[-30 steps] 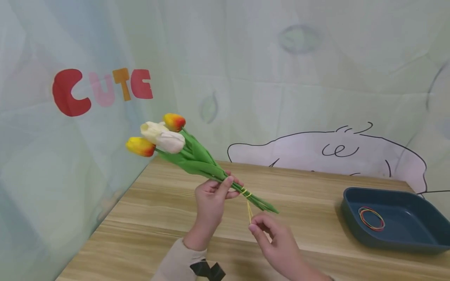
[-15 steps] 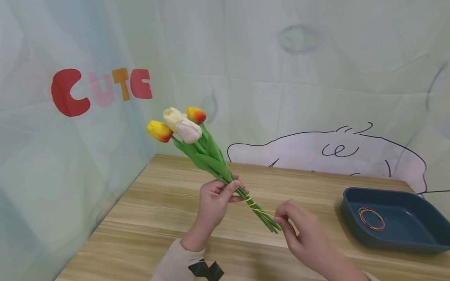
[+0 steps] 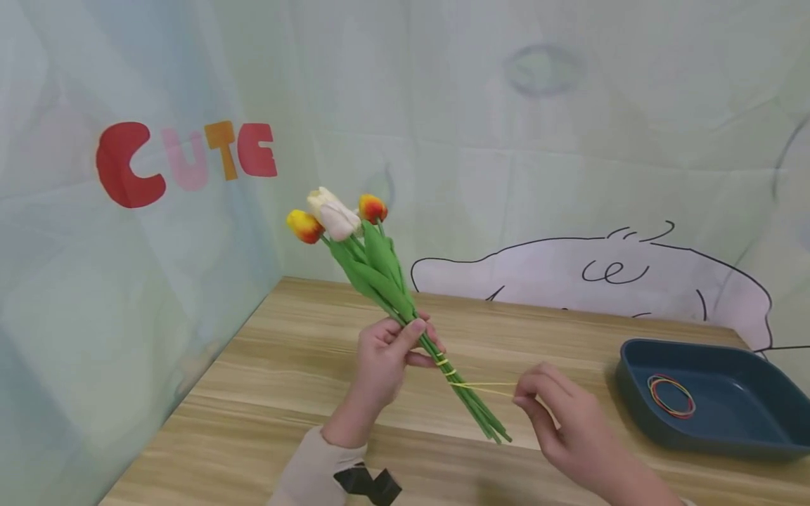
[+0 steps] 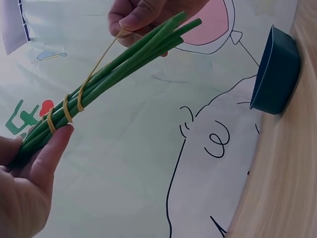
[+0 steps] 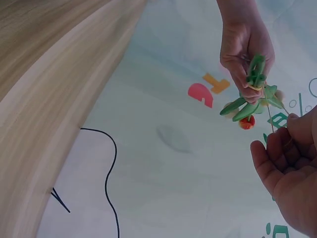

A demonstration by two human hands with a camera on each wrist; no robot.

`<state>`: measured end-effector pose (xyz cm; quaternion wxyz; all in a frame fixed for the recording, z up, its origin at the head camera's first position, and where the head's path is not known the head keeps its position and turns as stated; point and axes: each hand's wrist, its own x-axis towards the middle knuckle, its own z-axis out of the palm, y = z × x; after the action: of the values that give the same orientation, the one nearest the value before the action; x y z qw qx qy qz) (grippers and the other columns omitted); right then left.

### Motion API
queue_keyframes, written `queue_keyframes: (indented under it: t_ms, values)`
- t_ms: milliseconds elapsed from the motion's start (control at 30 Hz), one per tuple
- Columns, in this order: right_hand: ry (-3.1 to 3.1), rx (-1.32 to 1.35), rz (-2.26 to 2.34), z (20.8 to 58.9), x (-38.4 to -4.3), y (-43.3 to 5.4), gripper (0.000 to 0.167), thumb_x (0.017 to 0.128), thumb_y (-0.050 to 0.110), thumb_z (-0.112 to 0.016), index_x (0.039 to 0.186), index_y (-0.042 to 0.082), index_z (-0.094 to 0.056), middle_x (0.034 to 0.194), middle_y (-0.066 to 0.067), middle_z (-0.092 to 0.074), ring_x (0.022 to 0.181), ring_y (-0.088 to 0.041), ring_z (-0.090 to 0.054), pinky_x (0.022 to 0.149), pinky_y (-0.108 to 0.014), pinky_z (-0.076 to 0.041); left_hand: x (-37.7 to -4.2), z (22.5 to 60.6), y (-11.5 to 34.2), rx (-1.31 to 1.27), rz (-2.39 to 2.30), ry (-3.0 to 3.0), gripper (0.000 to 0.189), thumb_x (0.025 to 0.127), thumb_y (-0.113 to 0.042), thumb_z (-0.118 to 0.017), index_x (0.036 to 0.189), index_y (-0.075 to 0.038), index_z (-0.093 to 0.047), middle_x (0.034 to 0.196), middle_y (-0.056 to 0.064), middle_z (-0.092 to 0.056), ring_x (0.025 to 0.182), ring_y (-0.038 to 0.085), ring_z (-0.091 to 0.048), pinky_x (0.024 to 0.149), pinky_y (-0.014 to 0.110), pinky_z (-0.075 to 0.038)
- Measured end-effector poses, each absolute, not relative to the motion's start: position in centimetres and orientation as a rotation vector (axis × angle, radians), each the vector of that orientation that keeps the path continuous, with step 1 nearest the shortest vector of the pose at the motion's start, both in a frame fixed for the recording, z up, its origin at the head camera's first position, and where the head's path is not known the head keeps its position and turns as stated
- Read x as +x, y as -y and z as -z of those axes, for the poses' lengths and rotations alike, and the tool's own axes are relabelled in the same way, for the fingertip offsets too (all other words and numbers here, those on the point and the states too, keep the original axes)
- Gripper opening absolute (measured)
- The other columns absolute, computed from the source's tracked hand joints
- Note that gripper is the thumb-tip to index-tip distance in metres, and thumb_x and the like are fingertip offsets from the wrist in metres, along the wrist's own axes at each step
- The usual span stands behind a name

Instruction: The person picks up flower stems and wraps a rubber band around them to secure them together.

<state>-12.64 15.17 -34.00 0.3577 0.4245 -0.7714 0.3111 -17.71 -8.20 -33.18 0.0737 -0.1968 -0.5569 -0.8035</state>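
Note:
A bunch of tulips (image 3: 373, 270), white and yellow-red with green leaves, is held above the table, tilted with its blooms up and to the left. My left hand (image 3: 386, 355) grips the stems just below the leaves. Around the stems (image 4: 106, 74) a yellow rubber band (image 4: 68, 108) is wound in several turns. The band's free loop (image 3: 484, 387) is drawn out to the right, taut, and pinched between thumb and fingers of my right hand (image 3: 569, 422). That hand is apart from the stems. In the right wrist view the blooms are partly hidden behind my left hand.
A dark blue tray (image 3: 715, 439) stands on the right of the wooden table (image 3: 253, 400). Several coloured rubber bands (image 3: 672, 396) lie inside it. A printed cloth (image 3: 455, 140) hangs behind the table and along its left side.
The bunch has swung more upright, its blooms moving right and its stem ends dropping. My right hand has moved rightward, stretching the band's loop from below the stems out to their right.

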Motion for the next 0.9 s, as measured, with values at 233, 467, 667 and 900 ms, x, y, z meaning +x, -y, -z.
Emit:
queue_keyframes:
  t_ms: [233,467,667,900]
  values:
    - [2.038,1.075,-0.8,34.1,-11.4,-15.3,0.022,0.102,0.024,-0.046,0.089,0.011,-0.058,0.088,0.007,-0.054,0.079,-0.005,-0.052,0.067,-0.015,-0.047,-17.9,33.1,8.7,-0.618,2.667,1.514,0.019,0.101,-0.004,-0.046,0.093,-0.008,-0.062,0.075,-0.001,-0.066,0.068,0.011,-0.069,0.059,0.03,-0.062]
    - [1.944,1.103,-0.886,35.2,-11.2,-14.4,0.022,0.102,0.022,-0.048,0.088,0.007,-0.058,0.086,0.004,-0.055,0.077,-0.006,-0.052,0.066,-0.015,-0.046,-17.9,33.0,8.6,-0.5,2.89,1.424,0.027,0.103,-0.005,-0.04,0.089,-0.009,-0.063,0.074,-0.001,-0.064,0.067,0.01,-0.067,0.059,0.025,-0.062]
    - [1.973,1.031,-1.032,36.7,-11.0,-13.5,0.007,0.097,0.01,-0.056,0.094,0.005,-0.06,0.088,0.0,-0.061,0.079,-0.008,-0.059,0.073,-0.012,-0.052,-17.9,33.1,8.1,-0.309,2.974,1.343,0.028,0.103,-0.003,-0.036,0.089,-0.007,-0.059,0.075,0.001,-0.062,0.067,0.011,-0.066,0.06,0.023,-0.061]
    - [1.912,0.796,-1.499,39.0,-11.0,-10.6,0.027,0.079,-0.023,-0.061,0.097,-0.002,-0.062,0.09,-0.005,-0.063,0.085,-0.006,-0.06,0.077,-0.016,-0.057,-18.0,33.3,7.2,-0.06,2.916,1.257,0.022,0.103,-0.004,-0.039,0.088,-0.004,-0.055,0.077,0.004,-0.065,0.07,0.012,-0.068,0.066,0.026,-0.062]
